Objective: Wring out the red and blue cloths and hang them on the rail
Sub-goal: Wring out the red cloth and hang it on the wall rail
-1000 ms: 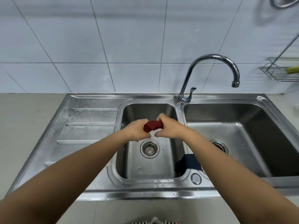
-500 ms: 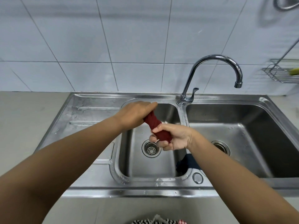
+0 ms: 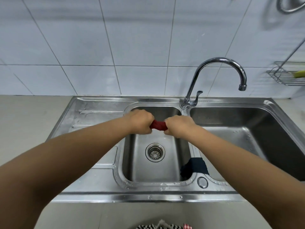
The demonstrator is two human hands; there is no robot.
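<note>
Head view: both hands were closed tight around the red cloth [image 3: 158, 125], the left hand [image 3: 140, 122] gripping its 9 o'clock end and the right hand [image 3: 179, 126] its 3 o'clock end. Only a short twisted stub of cloth showed between the fists. They held it above the small basin [image 3: 132, 156], toward 12 o'clock of the drain [image 3: 155, 152]. The blue cloth [image 3: 194, 166] lay draped over the divider at about 4 o'clock of the drain, partly hidden by the right forearm and untouched. The tap [image 3: 219, 63] stood at 1 o'clock with its spout over the big basin [image 3: 247, 129]; no water could be seen running. No rail could be picked out with certainty; a wire rack [image 3: 283, 78] hung at the 3 o'clock edge.

The step in hand looked to be wringing the red cloth. To do it well, the fists probably needed to turn in opposite directions with the cloth kept taut, staying over the small basin so the drips ran to the drain. Regripping farther apart along the roll would likely squeeze the ends too. A slack hold risked dropping it into the basin. Hanging it, and the whole of the blue cloth's turn, remained to be done.
</note>
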